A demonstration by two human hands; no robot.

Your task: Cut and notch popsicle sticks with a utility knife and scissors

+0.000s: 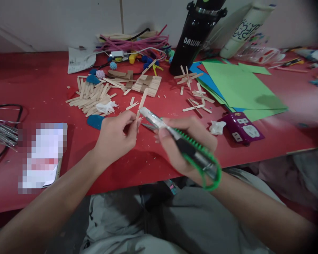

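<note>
My left hand (119,132) pinches a wooden craft stick (143,98) near its lower end, and the stick points up and away from me. Wrapped around a green and black utility knife (187,144) with a silver front end, my right hand (181,135) keeps the knife's tip right by the stick; whether they touch, I cannot tell. Below the knife's front, a dark pointed blade (148,126) sticks out from beside my right fingers, its other end hidden. Short cut stick pieces (132,105) lie just beyond my left hand.
A pile of craft sticks (91,95) lies to the left, a row of sticks (147,85) behind. Crossed sticks (197,106), green paper (243,84) and a purple box (242,128) are on the right. A black bottle (193,38) stands at the back; a phone (43,155) lies left.
</note>
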